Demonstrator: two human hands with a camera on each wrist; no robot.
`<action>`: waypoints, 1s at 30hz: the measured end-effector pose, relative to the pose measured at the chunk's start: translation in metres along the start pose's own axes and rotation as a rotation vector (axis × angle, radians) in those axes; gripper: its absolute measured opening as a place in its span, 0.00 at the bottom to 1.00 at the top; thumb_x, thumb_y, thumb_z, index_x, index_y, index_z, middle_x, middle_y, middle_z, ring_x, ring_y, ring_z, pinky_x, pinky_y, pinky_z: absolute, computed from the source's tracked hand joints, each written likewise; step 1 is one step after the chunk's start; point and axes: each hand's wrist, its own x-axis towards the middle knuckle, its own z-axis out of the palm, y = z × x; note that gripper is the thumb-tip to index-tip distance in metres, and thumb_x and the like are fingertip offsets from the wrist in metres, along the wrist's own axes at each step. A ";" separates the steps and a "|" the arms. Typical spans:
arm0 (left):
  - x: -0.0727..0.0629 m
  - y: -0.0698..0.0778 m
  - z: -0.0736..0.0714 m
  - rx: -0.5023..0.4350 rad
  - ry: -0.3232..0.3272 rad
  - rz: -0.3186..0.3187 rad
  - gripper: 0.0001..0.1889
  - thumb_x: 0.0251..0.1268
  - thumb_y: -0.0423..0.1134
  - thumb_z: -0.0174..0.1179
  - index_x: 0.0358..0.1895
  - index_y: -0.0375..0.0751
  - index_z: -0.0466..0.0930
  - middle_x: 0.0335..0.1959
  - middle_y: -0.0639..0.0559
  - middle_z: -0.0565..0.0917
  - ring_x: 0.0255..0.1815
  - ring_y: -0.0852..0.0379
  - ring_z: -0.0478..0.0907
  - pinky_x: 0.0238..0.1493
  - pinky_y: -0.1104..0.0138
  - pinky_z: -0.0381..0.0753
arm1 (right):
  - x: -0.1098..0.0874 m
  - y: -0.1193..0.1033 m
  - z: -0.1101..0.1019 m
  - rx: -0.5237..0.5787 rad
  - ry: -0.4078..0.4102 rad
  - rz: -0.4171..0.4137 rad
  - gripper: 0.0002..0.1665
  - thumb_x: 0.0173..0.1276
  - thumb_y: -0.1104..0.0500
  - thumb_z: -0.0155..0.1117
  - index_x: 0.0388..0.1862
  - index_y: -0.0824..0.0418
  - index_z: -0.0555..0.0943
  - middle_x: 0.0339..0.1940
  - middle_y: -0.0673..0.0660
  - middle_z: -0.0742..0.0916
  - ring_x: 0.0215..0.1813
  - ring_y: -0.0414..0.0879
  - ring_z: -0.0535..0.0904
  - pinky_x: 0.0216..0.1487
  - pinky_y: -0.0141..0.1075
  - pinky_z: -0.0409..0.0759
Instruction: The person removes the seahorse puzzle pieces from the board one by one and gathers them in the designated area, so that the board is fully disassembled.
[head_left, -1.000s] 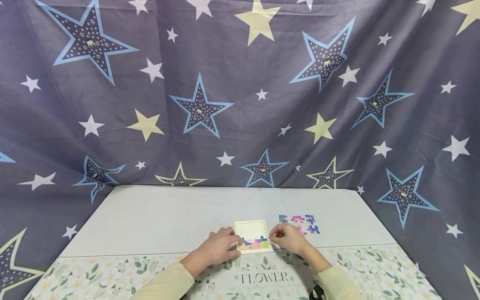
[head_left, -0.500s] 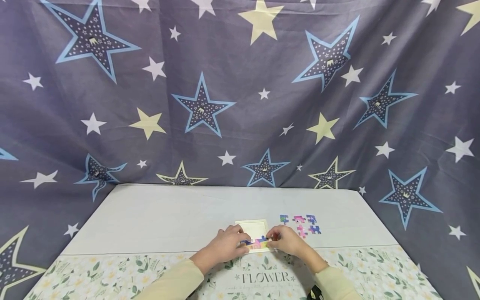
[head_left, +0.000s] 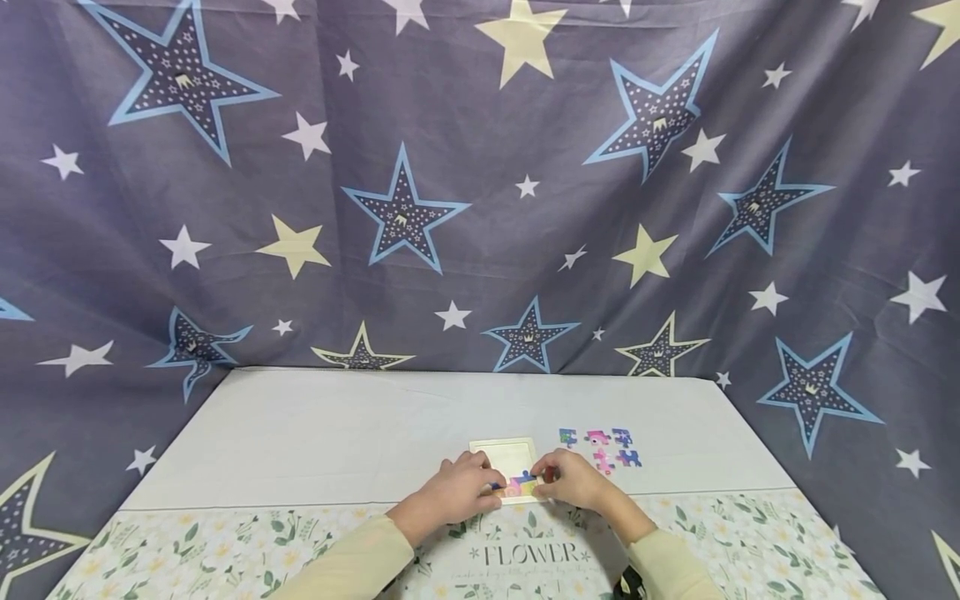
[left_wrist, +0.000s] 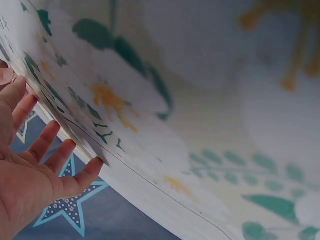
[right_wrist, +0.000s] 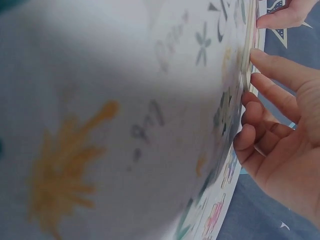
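Note:
A small puzzle tray [head_left: 500,444] with a pale raised rim lies near the middle of the table, colourful jigsaw pieces [head_left: 517,483] joined along its near side. My left hand [head_left: 454,489] reaches over the tray's lower left part, fingertips on the pieces there; in the left wrist view its fingers [left_wrist: 50,135] are spread and fairly straight. At the lower right corner, my right hand [head_left: 576,481] touches the pieces and rim with thumb and index finger apart, while its other fingers [right_wrist: 252,110] curl loosely. Both hands partly cover the picture.
Several loose jigsaw pieces [head_left: 597,437] lie right of the tray, just beyond the right hand. The white table [head_left: 337,433] has a floral cloth [head_left: 225,542] along its near side. A starry curtain [head_left: 450,167] hangs behind.
My right hand has moved left onto the tray's lower right corner from just beside it. My left hand has shifted right, further over the pieces. The loose pieces stay put.

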 end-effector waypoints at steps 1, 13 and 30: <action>0.000 0.000 0.000 0.003 -0.001 0.001 0.16 0.62 0.55 0.57 0.50 0.60 0.80 0.44 0.58 0.75 0.42 0.61 0.67 0.43 0.55 0.72 | 0.000 0.000 0.000 -0.002 -0.002 0.003 0.13 0.55 0.61 0.71 0.39 0.63 0.82 0.30 0.52 0.79 0.31 0.41 0.69 0.32 0.31 0.69; 0.000 0.000 0.001 0.016 0.004 0.009 0.15 0.62 0.55 0.57 0.50 0.59 0.80 0.41 0.58 0.74 0.40 0.61 0.65 0.42 0.54 0.72 | 0.002 0.000 -0.003 -0.016 -0.027 -0.012 0.13 0.53 0.61 0.71 0.38 0.62 0.82 0.28 0.52 0.79 0.30 0.40 0.69 0.34 0.31 0.68; 0.001 0.000 0.002 0.018 0.014 -0.001 0.14 0.61 0.55 0.57 0.48 0.60 0.81 0.40 0.58 0.74 0.38 0.62 0.65 0.41 0.54 0.73 | 0.004 -0.003 -0.002 0.031 -0.014 0.010 0.13 0.51 0.65 0.72 0.35 0.63 0.78 0.29 0.53 0.79 0.32 0.42 0.70 0.32 0.31 0.69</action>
